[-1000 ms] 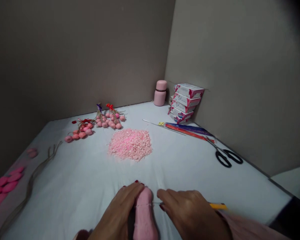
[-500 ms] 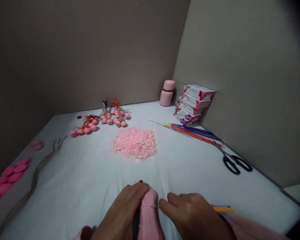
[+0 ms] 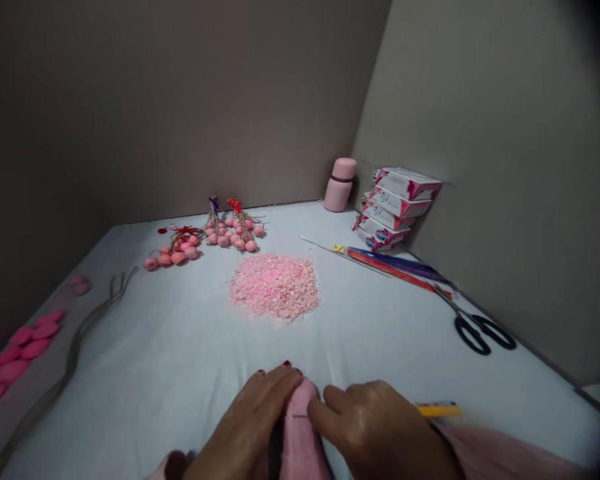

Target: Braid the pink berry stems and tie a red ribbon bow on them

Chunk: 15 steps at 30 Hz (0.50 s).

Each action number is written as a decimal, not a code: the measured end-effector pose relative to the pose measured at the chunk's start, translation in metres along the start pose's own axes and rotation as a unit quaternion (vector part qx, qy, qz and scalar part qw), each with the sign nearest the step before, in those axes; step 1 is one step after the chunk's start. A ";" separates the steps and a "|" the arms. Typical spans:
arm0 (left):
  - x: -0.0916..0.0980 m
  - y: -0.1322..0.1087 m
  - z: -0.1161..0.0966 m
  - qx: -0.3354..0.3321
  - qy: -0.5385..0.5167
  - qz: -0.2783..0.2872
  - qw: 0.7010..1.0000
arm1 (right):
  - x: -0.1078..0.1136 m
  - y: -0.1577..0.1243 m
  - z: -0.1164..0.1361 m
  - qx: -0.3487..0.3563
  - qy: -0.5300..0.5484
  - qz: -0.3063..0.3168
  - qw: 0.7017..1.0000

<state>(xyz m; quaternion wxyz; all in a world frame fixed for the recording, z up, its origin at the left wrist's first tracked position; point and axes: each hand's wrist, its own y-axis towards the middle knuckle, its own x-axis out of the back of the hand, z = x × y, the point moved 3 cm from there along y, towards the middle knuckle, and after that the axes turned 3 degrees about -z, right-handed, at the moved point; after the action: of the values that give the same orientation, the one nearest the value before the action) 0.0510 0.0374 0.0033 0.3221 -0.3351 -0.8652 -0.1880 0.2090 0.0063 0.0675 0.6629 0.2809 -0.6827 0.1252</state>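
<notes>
At the bottom centre lies a pink rounded object (image 3: 303, 437) with a thin line across it near its far end. My left hand (image 3: 253, 420) rests along its left side, fingers together and pressed on it, red nails showing. A dark strip shows between that hand and the object. My right hand (image 3: 370, 423) is curled, its thumb and index finger against the object's right side near the line; whether something small is pinched there is hidden. Beyond both hands sits a heap of pale pink chips (image 3: 275, 287) on the white cloth (image 3: 180, 347).
Bunches of pink beads (image 3: 177, 253) and a pink flask (image 3: 340, 185) stand farther back. On the right are stacked boxes (image 3: 403, 200), red and blue strips (image 3: 395, 265), scissors (image 3: 473, 327) and a yellow item (image 3: 440, 409). Twine (image 3: 75, 347) and bright pink pieces (image 3: 23, 353) lie left.
My right hand has moved left, from just beside the pink object to touching it. A dark line now shows across the object. The view has shifted slightly.
</notes>
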 end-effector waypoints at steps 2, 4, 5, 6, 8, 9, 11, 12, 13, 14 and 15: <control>0.002 0.000 -0.002 -0.001 0.008 -0.006 1.000 | 0.002 0.002 0.002 0.010 -0.006 -0.007 1.000; 0.005 0.001 -0.007 -0.006 0.022 -0.013 1.000 | 0.004 0.005 0.005 0.019 -0.024 -0.028 0.999; 0.008 0.001 -0.010 -0.008 0.030 -0.019 0.999 | 0.004 0.006 0.007 0.020 -0.036 -0.043 0.998; 0.009 0.000 -0.014 -0.010 0.039 -0.024 0.999 | 0.005 0.008 0.009 0.022 -0.047 -0.058 0.997; 0.012 0.000 -0.021 -0.011 0.060 -0.034 0.998 | 0.007 0.011 0.014 0.029 -0.066 -0.079 0.994; 0.013 -0.001 -0.024 -0.010 0.070 -0.042 0.997 | 0.007 0.012 0.016 0.033 -0.073 -0.085 0.993; 0.014 -0.002 -0.029 -0.012 0.091 -0.063 0.994 | 0.007 0.015 0.020 0.043 -0.084 -0.087 0.992; 0.014 -0.003 -0.030 -0.016 0.097 -0.067 0.993 | 0.007 0.016 0.020 0.048 -0.086 -0.084 0.992; 0.013 -0.003 -0.030 -0.020 0.102 -0.067 0.992 | 0.007 0.017 0.020 0.052 -0.086 -0.078 0.992; 0.013 -0.003 -0.030 -0.024 0.105 -0.063 0.992 | 0.008 0.017 0.018 0.057 -0.083 -0.072 0.992; 0.012 -0.003 -0.029 -0.028 0.107 -0.057 0.992 | 0.008 0.017 0.016 0.061 -0.078 -0.067 0.993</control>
<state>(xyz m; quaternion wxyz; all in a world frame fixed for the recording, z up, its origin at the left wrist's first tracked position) 0.0545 0.0253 0.0317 0.3924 -0.2722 -0.8378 -0.2646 0.1863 0.0097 0.0771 0.5962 0.3749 -0.7030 0.0994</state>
